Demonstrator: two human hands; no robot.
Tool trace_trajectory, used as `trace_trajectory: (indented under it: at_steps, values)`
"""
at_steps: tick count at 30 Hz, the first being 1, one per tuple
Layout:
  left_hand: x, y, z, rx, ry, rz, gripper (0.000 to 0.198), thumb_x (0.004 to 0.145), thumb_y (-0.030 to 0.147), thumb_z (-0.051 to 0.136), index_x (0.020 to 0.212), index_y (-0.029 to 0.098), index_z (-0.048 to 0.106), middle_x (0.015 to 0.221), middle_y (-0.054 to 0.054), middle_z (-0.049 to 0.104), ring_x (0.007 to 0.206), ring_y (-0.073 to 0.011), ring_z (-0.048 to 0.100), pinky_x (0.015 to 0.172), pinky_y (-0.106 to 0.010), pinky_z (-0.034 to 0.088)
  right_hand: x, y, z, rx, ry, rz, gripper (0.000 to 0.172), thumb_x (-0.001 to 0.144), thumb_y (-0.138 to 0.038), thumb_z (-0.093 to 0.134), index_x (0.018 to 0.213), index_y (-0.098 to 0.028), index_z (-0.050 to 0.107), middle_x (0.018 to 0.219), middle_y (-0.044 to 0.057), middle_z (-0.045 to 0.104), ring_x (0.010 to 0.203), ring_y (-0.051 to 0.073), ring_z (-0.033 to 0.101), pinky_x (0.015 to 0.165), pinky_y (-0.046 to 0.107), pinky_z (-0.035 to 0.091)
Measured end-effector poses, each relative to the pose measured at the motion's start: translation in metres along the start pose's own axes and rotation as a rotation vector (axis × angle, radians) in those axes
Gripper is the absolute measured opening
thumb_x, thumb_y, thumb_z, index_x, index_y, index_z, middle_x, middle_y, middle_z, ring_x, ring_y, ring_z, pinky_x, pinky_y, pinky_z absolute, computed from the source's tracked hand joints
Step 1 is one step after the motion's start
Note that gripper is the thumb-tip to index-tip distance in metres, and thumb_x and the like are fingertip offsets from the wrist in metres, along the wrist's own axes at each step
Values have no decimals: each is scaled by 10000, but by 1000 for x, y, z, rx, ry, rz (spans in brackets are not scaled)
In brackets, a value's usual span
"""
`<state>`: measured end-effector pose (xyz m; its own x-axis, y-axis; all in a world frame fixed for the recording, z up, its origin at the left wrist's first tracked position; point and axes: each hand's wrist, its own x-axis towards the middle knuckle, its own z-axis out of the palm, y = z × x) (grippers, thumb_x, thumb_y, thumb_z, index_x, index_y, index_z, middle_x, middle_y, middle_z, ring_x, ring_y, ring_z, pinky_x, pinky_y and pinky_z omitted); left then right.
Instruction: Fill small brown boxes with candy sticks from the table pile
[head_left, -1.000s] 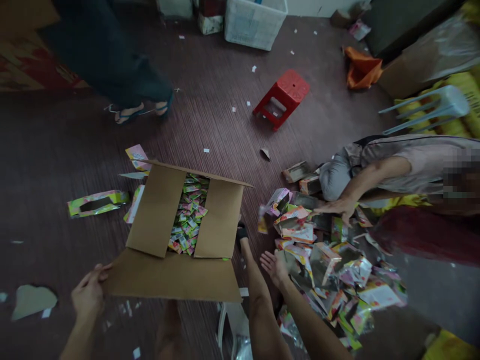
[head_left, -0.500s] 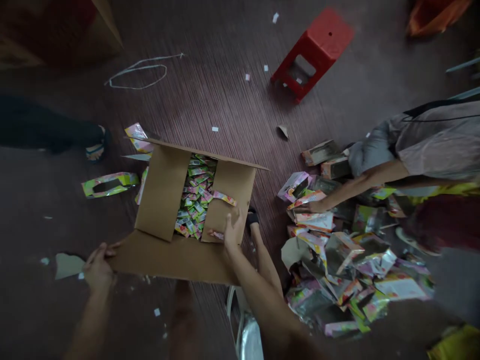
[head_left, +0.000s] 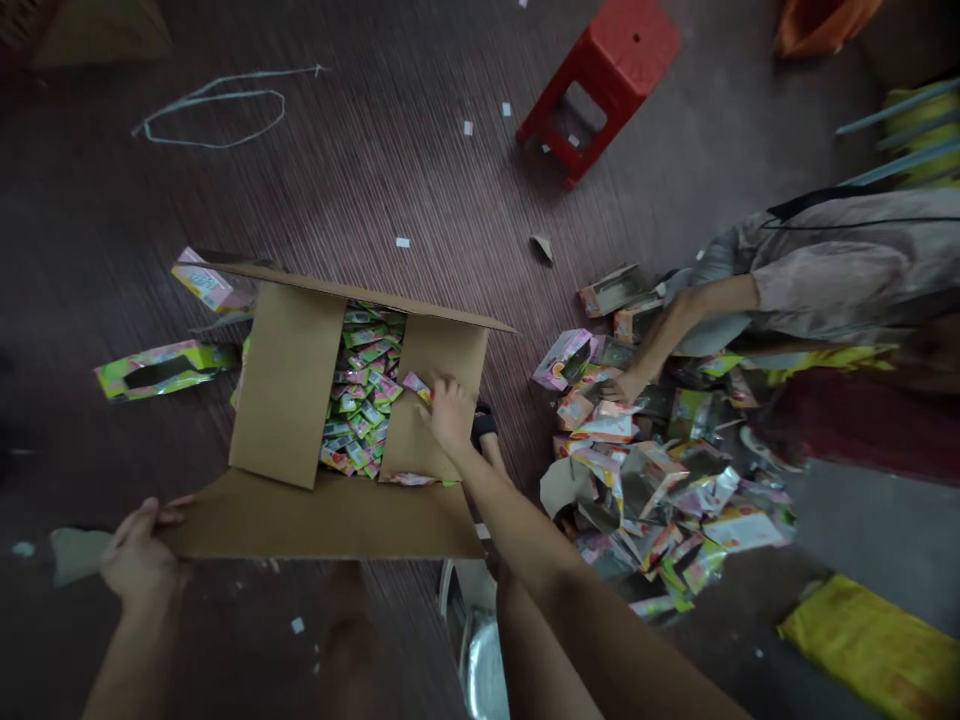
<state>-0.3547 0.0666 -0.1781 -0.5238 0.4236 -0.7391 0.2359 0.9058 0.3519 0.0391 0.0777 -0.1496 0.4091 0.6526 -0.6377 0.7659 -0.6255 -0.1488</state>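
Note:
A cardboard box (head_left: 289, 385) stands on the floor, its flaps half open over several small colourful sachets (head_left: 360, 385). My left hand (head_left: 139, 555) grips the corner of the near flap (head_left: 322, 515), fingers curled over its edge. My right hand (head_left: 448, 412) reaches over the right flap (head_left: 435, 370), fingers closed on a pink sachet (head_left: 415, 383) at the flap's inner edge. Another sachet lies on the near end of that flap.
A heap of torn colourful cartons (head_left: 652, 480) lies to the right, where a seated person's hand (head_left: 626, 385) reaches in. A red stool (head_left: 600, 80) stands beyond. An empty carton (head_left: 154, 365), a strap loop (head_left: 214, 105) and a yellow bag (head_left: 877, 645) lie on the floor.
My right hand moved from the carton heap to the box's right flap, then up along it to a pink sachet. The standing person's feet left the view. My left hand kept the near flap.

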Motion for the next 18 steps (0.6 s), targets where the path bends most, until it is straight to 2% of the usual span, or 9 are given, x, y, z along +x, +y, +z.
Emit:
trace_trajectory:
  at_steps: [2, 4, 6, 7, 9, 10, 12, 15, 18]
  values:
    - [-1, -1, 0, -290, 86, -100, 317, 662, 403, 650, 473, 247, 449, 456, 54, 515, 964, -268, 730, 866, -377, 556, 1, 4, 4, 101, -276, -14, 366, 840, -136, 622, 1205, -152, 616, 1218, 154, 628, 1165, 312, 556, 1040, 511, 406]
    - [-2, 1, 1, -376, 119, -144, 281, 594, 349, 697, 441, 241, 488, 472, 61, 546, 837, -240, 722, 802, -347, 541, -15, -1, 24, 240, -510, -16, 247, 824, -141, 654, 1067, -185, 661, 987, 62, 690, 959, 234, 636, 927, 406, 491]
    - [-3, 4, 2, -367, 126, -135, 261, 572, 340, 692, 423, 234, 506, 503, 60, 596, 710, -200, 684, 741, -324, 520, -38, -8, 47, 457, -663, 1, 267, 771, -198, 740, 1031, -200, 679, 842, 2, 684, 796, 178, 646, 798, 317, 527]
    - [-3, 6, 3, -369, 131, -126, 258, 561, 339, 690, 415, 231, 507, 507, 60, 603, 661, -183, 662, 716, -312, 512, -48, -10, 55, 598, -680, 32, 290, 749, -243, 767, 1025, -202, 688, 805, -12, 676, 746, 160, 639, 747, 288, 528]
    - [-4, 9, 4, -381, 137, -120, 263, 539, 338, 688, 395, 228, 498, 483, 60, 586, 605, -167, 629, 672, -296, 499, -67, -3, 59, 917, -533, 208, 317, 709, -357, 794, 968, -198, 704, 768, -13, 668, 697, 145, 626, 685, 265, 522]
    - [-4, 11, 4, -384, 139, -118, 268, 533, 342, 685, 384, 228, 493, 475, 58, 582, 596, -168, 623, 656, -294, 495, -74, 7, 53, 1027, -389, 324, 321, 686, -416, 797, 899, -196, 703, 736, -10, 658, 670, 146, 616, 657, 267, 518]
    - [-5, 12, 4, -362, 120, -111, 263, 537, 357, 680, 380, 237, 506, 495, 58, 608, 626, -180, 639, 661, -302, 500, -89, 38, 29, 1088, -103, 523, 359, 638, -507, 792, 774, -200, 665, 666, -5, 630, 612, 153, 600, 605, 281, 512]
    - [-4, 8, 1, -308, 101, -102, 272, 575, 394, 677, 394, 258, 527, 553, 69, 664, 748, -211, 692, 741, -329, 524, -105, 101, -37, 1078, 148, 666, 372, 672, -578, 717, 732, -225, 615, 678, 40, 638, 616, 196, 634, 600, 339, 535]
    - [1, 0, -3, -263, 87, -98, 283, 605, 414, 667, 410, 264, 527, 564, 75, 679, 787, -223, 712, 762, -338, 529, -97, 153, -112, 1090, 354, 697, 442, 833, -686, 463, 765, -273, 605, 804, 99, 672, 784, 247, 698, 675, 398, 565]
